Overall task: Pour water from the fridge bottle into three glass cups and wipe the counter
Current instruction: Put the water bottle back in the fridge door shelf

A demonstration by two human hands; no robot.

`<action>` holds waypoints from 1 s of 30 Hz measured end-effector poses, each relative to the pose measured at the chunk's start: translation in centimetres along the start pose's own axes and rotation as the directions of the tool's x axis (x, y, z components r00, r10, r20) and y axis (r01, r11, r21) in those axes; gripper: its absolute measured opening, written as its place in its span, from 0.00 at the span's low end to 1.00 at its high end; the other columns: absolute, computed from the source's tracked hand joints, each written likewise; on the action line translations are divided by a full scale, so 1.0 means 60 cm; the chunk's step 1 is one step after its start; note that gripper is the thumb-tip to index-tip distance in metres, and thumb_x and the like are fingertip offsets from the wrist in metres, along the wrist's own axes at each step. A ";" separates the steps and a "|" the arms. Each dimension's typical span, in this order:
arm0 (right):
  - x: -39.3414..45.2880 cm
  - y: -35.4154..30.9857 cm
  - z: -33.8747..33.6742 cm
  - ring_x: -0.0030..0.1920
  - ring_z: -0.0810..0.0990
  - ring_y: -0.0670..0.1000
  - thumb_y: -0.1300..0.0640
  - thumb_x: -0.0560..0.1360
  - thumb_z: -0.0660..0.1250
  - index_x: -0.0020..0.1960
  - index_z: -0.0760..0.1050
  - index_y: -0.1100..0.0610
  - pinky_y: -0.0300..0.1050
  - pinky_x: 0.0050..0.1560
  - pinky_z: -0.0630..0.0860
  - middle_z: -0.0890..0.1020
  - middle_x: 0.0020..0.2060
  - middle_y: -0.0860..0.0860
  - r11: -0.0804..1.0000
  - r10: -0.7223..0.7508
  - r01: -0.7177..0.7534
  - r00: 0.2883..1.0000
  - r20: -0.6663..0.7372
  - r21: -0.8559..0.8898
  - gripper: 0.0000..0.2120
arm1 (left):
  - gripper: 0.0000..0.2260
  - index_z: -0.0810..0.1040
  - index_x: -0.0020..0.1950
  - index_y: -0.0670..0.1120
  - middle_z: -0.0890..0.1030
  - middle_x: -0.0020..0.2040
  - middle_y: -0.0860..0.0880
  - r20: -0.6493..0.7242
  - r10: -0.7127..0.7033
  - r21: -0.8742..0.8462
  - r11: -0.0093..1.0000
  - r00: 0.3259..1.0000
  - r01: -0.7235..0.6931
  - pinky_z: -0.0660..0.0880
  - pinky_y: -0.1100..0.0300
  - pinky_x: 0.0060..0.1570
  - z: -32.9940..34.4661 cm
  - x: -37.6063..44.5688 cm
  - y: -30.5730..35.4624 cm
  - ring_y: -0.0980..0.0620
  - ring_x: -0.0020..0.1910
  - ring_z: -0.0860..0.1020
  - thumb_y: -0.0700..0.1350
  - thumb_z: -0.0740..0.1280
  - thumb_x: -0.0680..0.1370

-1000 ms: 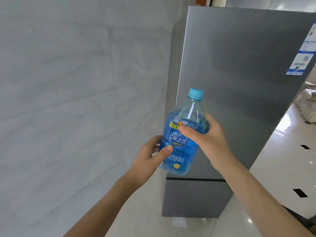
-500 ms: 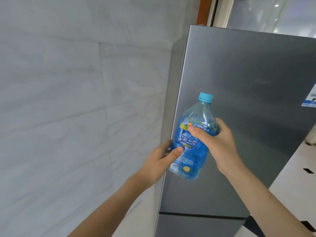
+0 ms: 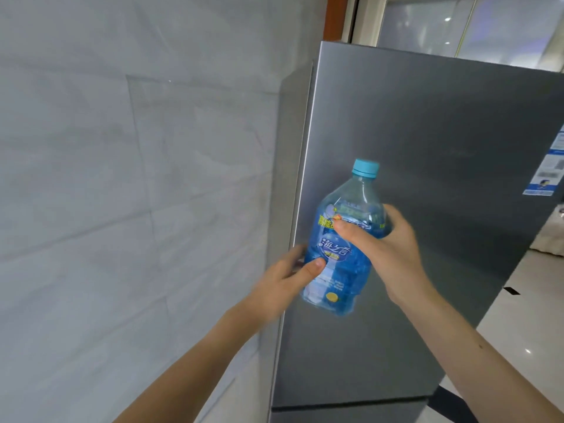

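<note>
A clear plastic bottle (image 3: 341, 264) with a blue label and a light-blue cap (image 3: 365, 168) is held in the air, tilted slightly right, in front of the closed grey fridge (image 3: 427, 178). My right hand (image 3: 384, 254) grips its upper body just under the shoulder, thumb across the label. My left hand (image 3: 283, 282) holds the lower left side, thumb pressed on the label. The cap is screwed on. No cups or counter are in view.
A pale marble-tiled wall (image 3: 122, 178) fills the left half, close to the fridge's left edge. Glossy white floor tiles (image 3: 525, 315) show at the right. A blue-and-white sticker (image 3: 549, 169) sits on the fridge's right edge. Windows are above the fridge.
The view has tilted up, so more of the fridge's top and the windows show. Both hands keep the same grip, and the bottle has drifted slightly right in the picture.
</note>
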State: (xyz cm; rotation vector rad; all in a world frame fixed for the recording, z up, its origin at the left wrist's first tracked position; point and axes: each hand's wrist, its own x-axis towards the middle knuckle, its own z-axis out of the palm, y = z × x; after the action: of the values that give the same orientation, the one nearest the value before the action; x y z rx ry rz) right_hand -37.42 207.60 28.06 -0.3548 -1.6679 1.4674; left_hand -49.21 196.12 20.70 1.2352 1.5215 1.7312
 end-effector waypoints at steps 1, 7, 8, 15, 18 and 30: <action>0.004 0.001 0.002 0.42 0.85 0.47 0.55 0.59 0.80 0.55 0.77 0.59 0.36 0.36 0.78 0.85 0.44 0.51 1.000 -0.008 0.008 1.000 -0.014 -0.009 0.26 | 0.24 0.75 0.65 0.49 0.81 0.60 0.48 0.017 0.004 -0.008 1.000 1.000 -0.004 0.73 0.47 0.64 -0.005 0.008 -0.001 0.49 0.61 0.78 0.60 0.66 0.74; 0.020 0.005 0.017 0.43 0.85 0.48 0.57 0.62 0.82 0.54 0.77 0.58 0.39 0.38 0.80 0.85 0.45 0.51 0.995 -0.052 0.041 0.991 -0.122 -0.093 0.24 | 0.22 0.74 0.65 0.44 0.80 0.60 0.44 0.119 0.045 -0.021 0.999 0.992 -0.043 0.74 0.51 0.63 -0.039 0.049 -0.005 0.47 0.60 0.78 0.55 0.65 0.76; 0.022 0.004 0.022 0.45 0.85 0.49 0.54 0.61 0.81 0.55 0.77 0.58 0.41 0.39 0.80 0.85 0.46 0.52 0.994 -0.060 0.046 0.988 -0.141 -0.100 0.26 | 0.20 0.74 0.65 0.43 0.80 0.60 0.43 0.115 0.074 -0.026 0.997 0.991 -0.071 0.75 0.54 0.61 -0.045 0.056 -0.006 0.49 0.60 0.78 0.52 0.64 0.77; 0.021 0.001 0.046 0.44 0.85 0.47 0.45 0.53 0.79 0.53 0.77 0.54 0.39 0.40 0.81 0.85 0.45 0.49 0.984 -0.097 0.051 0.958 -0.269 -0.173 0.31 | 0.17 0.75 0.54 0.53 0.80 0.50 0.51 -0.246 0.253 0.097 0.967 0.935 -0.236 0.74 0.66 0.52 -0.102 0.120 -0.033 0.59 0.48 0.78 0.57 0.72 0.69; 0.019 0.002 0.054 0.43 0.85 0.45 0.44 0.52 0.79 0.52 0.76 0.52 0.37 0.37 0.80 0.85 0.44 0.45 0.977 -0.107 0.044 0.948 -0.300 -0.210 0.31 | 0.24 0.71 0.61 0.51 0.74 0.58 0.52 -0.268 0.195 0.241 0.962 0.943 -0.130 0.72 0.60 0.59 -0.113 0.156 -0.056 0.56 0.54 0.75 0.55 0.76 0.70; -0.020 -0.004 0.056 0.42 0.85 0.46 0.42 0.52 0.79 0.54 0.76 0.53 0.35 0.35 0.79 0.85 0.44 0.45 0.954 -0.128 0.003 0.908 -0.398 -0.300 0.33 | 0.26 0.73 0.51 0.53 0.72 0.47 0.58 -0.247 0.221 0.302 0.943 0.943 -0.141 0.71 0.73 0.40 -0.095 0.193 -0.073 0.59 0.43 0.77 0.63 0.74 0.59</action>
State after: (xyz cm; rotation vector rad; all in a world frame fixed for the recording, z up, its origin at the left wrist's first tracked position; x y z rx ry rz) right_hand -39.17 204.46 28.02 -0.7152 -1.5264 1.0018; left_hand -60.17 204.21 20.15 1.3515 1.9250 1.9239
